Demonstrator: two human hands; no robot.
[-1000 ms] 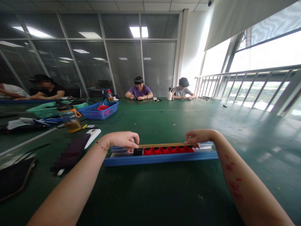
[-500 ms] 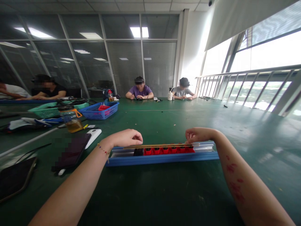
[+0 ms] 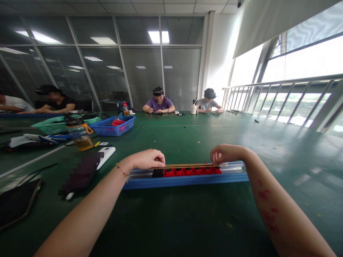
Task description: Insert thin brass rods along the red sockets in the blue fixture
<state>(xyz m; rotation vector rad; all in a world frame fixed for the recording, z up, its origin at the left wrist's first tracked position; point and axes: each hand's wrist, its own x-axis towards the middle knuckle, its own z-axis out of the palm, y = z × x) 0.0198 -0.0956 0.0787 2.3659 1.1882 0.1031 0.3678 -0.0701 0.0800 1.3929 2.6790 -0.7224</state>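
In front of me on the green table [image 3: 171, 214] lies a long blue trough [image 3: 187, 182] with a silvery inside. A row of red compartments [image 3: 189, 171] and a black block [image 3: 157, 173] at their left end sit in it. Thin tan rods [image 3: 187, 165] run lengthwise along its far side. My left hand [image 3: 147, 159] has its fingers curled, tips pinched at the rods above the black block. My right hand [image 3: 223, 153] is closed too, its fingertips down on the rods near the right end of the red row. The fingertips are small in view.
To the left are a phone [image 3: 18, 201], a dark pouch [image 3: 80, 175], a white device [image 3: 107, 157] and a jar of amber liquid [image 3: 83, 139]. Farther back stand a blue basket [image 3: 112, 126] and a green basket [image 3: 53, 125]. Several people sit across the table.
My left hand has moved slightly right and down, bringing its fingertips to the rods. My right hand has barely shifted; the trough stays in place.
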